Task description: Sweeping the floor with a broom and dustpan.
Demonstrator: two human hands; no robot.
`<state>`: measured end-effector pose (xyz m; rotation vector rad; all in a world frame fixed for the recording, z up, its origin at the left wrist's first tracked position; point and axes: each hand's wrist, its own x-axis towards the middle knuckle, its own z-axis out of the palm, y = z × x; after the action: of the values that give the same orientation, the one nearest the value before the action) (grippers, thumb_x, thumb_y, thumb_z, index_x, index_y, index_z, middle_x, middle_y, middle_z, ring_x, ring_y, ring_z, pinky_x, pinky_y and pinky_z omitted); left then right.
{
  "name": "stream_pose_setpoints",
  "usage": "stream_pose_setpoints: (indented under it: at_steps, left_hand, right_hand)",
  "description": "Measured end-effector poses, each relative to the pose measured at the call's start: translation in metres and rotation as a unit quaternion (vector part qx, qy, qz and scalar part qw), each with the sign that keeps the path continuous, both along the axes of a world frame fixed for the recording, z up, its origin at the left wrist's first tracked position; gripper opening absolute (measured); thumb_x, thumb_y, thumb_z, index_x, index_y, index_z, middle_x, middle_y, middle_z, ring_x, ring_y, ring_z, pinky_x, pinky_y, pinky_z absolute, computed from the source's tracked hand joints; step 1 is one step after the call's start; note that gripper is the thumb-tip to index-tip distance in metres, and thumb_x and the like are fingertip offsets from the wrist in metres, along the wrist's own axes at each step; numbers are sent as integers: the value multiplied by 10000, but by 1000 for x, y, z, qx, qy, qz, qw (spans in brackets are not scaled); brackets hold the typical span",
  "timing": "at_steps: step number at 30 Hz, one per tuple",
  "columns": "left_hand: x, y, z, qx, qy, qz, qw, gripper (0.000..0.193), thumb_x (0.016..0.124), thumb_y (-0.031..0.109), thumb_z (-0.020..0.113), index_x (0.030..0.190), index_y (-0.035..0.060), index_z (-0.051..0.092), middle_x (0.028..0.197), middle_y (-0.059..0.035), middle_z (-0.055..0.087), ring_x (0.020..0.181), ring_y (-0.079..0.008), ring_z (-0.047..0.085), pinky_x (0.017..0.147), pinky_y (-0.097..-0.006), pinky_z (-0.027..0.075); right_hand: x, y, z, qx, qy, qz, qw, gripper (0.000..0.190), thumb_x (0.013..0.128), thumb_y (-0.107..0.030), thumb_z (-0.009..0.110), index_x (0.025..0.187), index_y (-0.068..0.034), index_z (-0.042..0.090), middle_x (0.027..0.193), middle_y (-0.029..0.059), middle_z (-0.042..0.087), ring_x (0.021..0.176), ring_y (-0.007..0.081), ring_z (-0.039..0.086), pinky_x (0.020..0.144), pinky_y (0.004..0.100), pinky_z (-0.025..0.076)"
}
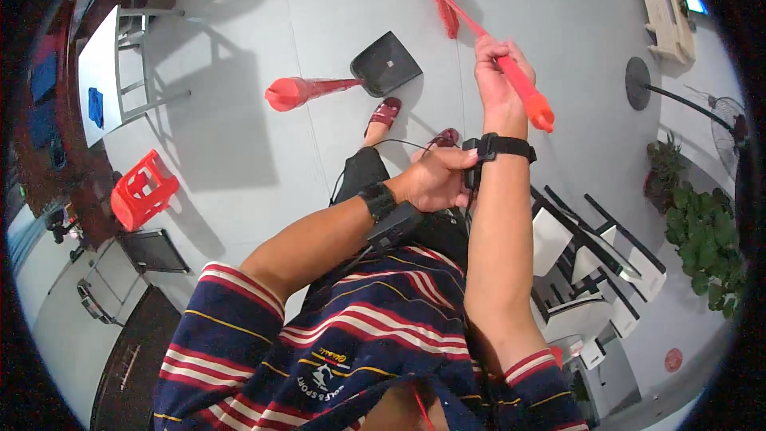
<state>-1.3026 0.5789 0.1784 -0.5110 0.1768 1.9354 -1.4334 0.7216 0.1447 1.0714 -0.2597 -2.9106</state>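
My right hand point(501, 69) is closed around the red handle of a broom point(443, 0), whose red bristle head rests on the pale floor towards the top. My left hand point(435, 178) is at my right wrist, its fingers and thumb on the black device strapped there point(473, 167). Another black device point(392, 224) is strapped to my left wrist. A black dustpan point(387, 64) with an upright red handle point(299, 93) stands on the floor just ahead of my feet, touched by neither hand.
A red plastic stool point(143, 191) and a white table point(99, 66) with a blue item on it are at the left. White chairs with black legs point(589, 251), leafy potted plants point(703, 236) and a standing fan point(727, 129) line the right side.
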Motion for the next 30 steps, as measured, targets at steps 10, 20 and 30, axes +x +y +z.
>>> stream_pose_setpoints:
  at_steps: [10,20,30]
  left_hand:
    - [-3,-64,-58,-245,321,-123,906,395,870,308,636,1175,79,534,1125,-63,597,1007,-181,588,795,-342,516]
    - [-29,-143,-78,-611,293,6,735,817,735,217,777,1382,8,324,1393,-207,370,1158,-319,509,899,-385,476]
    - [-57,-141,-110,-664,463,51,585,224,769,148,731,862,42,558,756,-104,586,747,-275,581,658,-347,472]
  right_hand:
    - [47,6,14,270,-39,369,889,204,917,-49,497,1063,78,432,966,166,561,685,130,541,607,231,513]
    - [97,12,15,443,-111,466,758,749,866,-49,557,1448,61,99,882,142,616,632,147,558,543,273,489]
    - [113,66,24,588,-110,558,575,634,812,2,536,1408,24,323,745,54,566,545,109,515,428,257,431]
